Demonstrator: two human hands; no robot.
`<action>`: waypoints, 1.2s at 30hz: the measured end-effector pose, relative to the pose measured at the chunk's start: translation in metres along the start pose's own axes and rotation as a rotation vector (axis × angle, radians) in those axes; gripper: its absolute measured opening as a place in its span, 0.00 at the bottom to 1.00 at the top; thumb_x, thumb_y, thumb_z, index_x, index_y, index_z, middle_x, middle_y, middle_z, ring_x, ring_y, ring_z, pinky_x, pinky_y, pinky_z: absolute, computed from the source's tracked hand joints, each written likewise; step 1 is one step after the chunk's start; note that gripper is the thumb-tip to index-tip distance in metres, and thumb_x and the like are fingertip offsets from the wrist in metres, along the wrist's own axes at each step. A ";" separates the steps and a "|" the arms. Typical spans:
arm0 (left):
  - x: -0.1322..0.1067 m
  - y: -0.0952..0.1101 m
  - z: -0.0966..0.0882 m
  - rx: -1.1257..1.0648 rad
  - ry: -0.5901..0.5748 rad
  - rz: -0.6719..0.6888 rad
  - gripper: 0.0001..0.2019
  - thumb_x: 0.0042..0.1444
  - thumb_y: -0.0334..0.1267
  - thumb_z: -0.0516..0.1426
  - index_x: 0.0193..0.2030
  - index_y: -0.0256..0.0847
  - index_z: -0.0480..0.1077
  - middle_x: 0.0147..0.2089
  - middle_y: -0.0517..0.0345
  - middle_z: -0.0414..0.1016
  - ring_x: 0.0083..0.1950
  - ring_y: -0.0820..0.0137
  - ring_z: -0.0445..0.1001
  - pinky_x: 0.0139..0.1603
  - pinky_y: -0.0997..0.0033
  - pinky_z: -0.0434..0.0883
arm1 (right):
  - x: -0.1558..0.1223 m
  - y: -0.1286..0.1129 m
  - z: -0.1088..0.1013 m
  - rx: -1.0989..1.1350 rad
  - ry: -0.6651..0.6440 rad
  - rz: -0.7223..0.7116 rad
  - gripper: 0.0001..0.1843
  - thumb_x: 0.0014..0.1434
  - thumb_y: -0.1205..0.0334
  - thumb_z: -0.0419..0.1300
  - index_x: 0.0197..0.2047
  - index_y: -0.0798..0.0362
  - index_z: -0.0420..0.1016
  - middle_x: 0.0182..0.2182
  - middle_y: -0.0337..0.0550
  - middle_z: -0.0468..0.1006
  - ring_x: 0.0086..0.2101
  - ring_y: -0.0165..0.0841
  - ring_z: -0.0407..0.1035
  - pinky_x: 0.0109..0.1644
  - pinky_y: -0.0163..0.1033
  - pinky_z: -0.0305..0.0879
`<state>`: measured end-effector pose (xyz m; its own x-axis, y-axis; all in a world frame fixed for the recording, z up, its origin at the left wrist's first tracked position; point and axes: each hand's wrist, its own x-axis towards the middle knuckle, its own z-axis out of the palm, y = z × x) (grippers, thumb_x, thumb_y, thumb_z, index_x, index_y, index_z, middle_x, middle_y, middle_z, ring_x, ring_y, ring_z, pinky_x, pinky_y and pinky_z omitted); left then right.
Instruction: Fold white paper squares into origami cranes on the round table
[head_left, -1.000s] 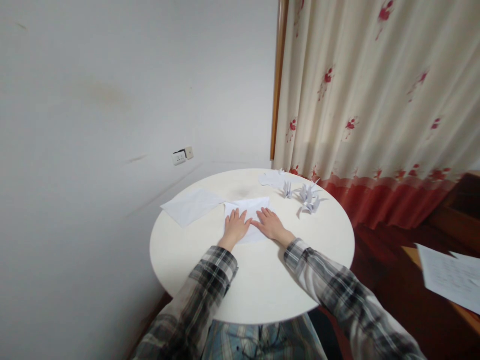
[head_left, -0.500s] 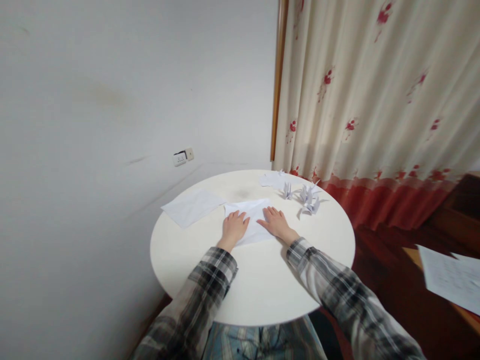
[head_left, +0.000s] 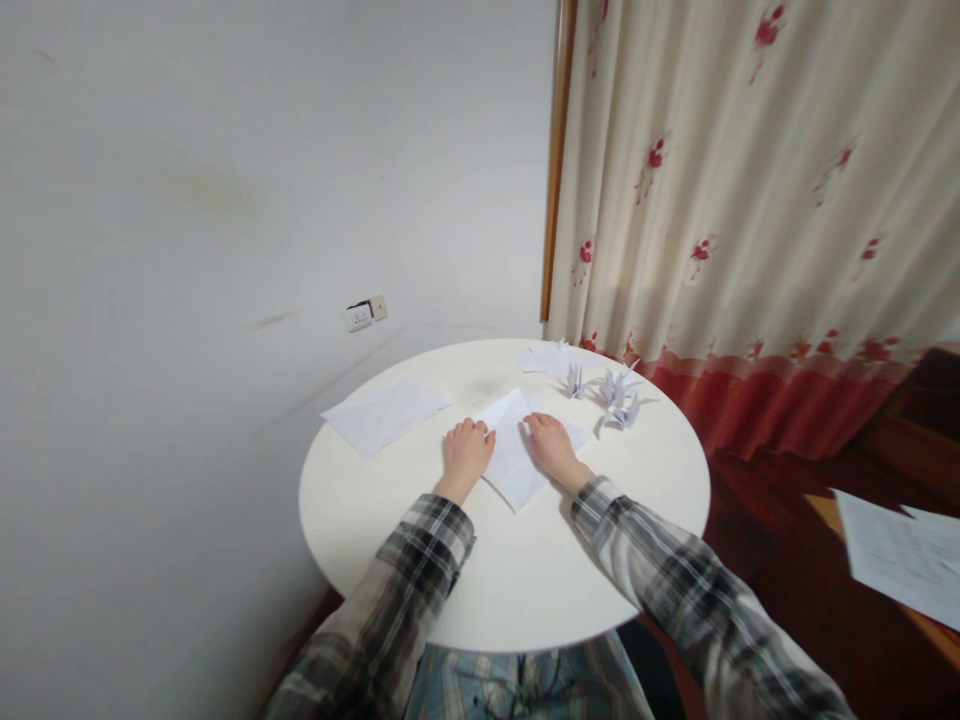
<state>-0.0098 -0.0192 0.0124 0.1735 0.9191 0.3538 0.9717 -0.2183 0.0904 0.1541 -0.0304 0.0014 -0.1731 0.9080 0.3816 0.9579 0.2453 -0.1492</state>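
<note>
A white sheet of paper (head_left: 514,474) lies on the round white table (head_left: 517,590) in front of me, turned so that its corners point toward and away from me. At its left corner, my left hand (head_left: 467,455) is closed with curled fingers on the paper. My right hand (head_left: 553,446) grips it on the other side, fingers bent inward; its right corner shows beyond that hand. The exact finger contact is too small to make out.
Several folded paper cranes (head_left: 618,392) stand at the back right of the table. Behind them are more paper pieces (head_left: 541,359). Another flat sheet (head_left: 382,412) lies at the left. A wall (head_left: 225,420) borders the table's left side; a curtain (head_left: 720,300) hangs behind.
The sheet between my hands has turned from lying square to a diamond position. My fingers have gone from spread flat to curled. The cranes and the left sheet have stayed put.
</note>
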 end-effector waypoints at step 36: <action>0.004 -0.005 0.024 -0.048 -0.229 0.088 0.29 0.60 0.52 0.39 0.62 0.36 0.52 0.67 0.45 0.47 0.67 0.61 0.44 0.63 0.58 0.48 | 0.003 0.025 0.004 0.045 -0.218 0.102 0.31 0.61 0.44 0.40 0.61 0.54 0.54 0.63 0.51 0.51 0.62 0.42 0.44 0.61 0.49 0.43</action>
<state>-0.0099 -0.0065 -0.0090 0.2946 0.9449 0.1425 0.9434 -0.3114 0.1144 0.1766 -0.0208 -0.0046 -0.1264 0.9794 0.1578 0.9625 0.1595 -0.2194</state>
